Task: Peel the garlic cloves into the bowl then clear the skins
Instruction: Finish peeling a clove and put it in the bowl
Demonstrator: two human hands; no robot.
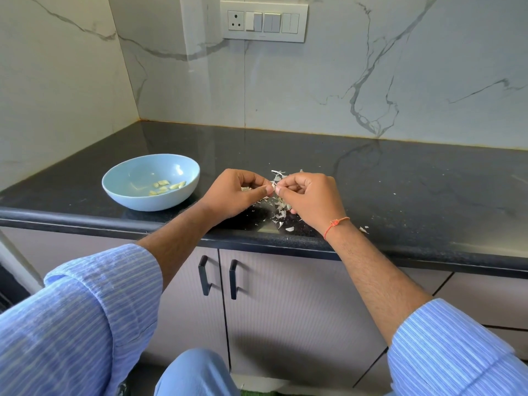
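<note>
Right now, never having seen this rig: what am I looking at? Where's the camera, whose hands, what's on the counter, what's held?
There is no robot here. One wide-angle camera sits on a person's head and looks forward and down, so the two arms coming in from below are the wearer's own. The left hand and the right hand meet over a dark countertop and pinch a small garlic clove between their fingertips, peeling it. Under and around the hands lies a scatter of papery garlic skins. To the left stands a light blue bowl with a few peeled cloves inside. Behind is a marble wall with a switch panel.
</note>
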